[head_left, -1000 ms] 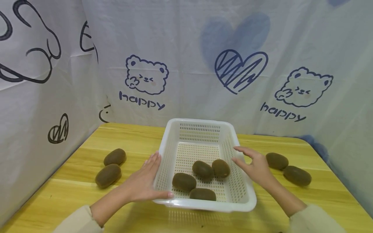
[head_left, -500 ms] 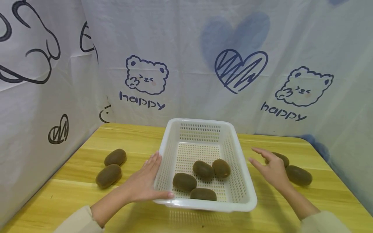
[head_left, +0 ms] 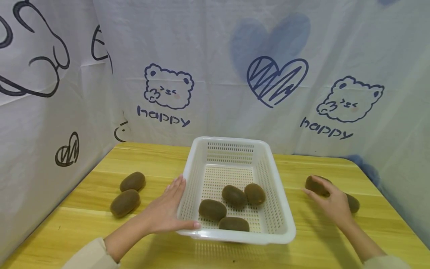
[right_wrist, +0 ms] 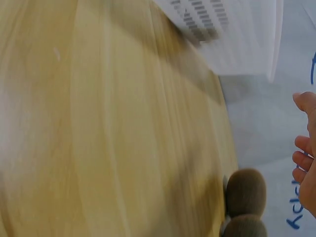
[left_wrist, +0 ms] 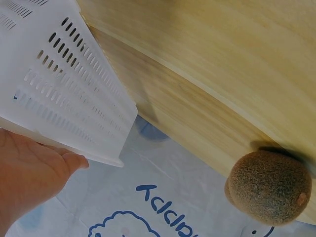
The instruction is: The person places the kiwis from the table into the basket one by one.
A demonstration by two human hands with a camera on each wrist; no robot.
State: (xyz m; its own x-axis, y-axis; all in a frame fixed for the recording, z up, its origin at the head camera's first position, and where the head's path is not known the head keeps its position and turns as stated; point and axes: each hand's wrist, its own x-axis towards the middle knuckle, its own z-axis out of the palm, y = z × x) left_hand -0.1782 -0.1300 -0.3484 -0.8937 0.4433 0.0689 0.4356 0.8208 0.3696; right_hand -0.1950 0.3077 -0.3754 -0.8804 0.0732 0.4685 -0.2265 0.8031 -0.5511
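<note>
My left hand point(head_left: 164, 213) rests against the left side of a white perforated plastic basket point(head_left: 287, 220), its fingers straight along the rim and its thumb on the near edge. Several brown kiwis lie inside, among them one kiwi point(head_left: 212, 210) toward the near left and another kiwi point(head_left: 254, 194) toward the right. To the right of the basket, my right hand point(head_left: 332, 205) reaches over two kiwis, with thumb and fingers apart. The farther kiwi point(head_left: 312, 185) shows beyond the fingers; the nearer kiwi point(head_left: 352, 203) is partly hidden behind the hand. The right wrist view shows fingers point(right_wrist: 302, 159) holding nothing.
Two more kiwis, the farther kiwi point(head_left: 133, 181) and the nearer kiwi point(head_left: 124, 203), lie on the wooden table point(head_left: 161, 160) left of the basket. A white printed cloth point(head_left: 221, 101) hangs behind the table and along its sides.
My right hand has moved right, from beside the basket's right rim to above the two kiwis there. My left hand and the basket have stayed in place.
</note>
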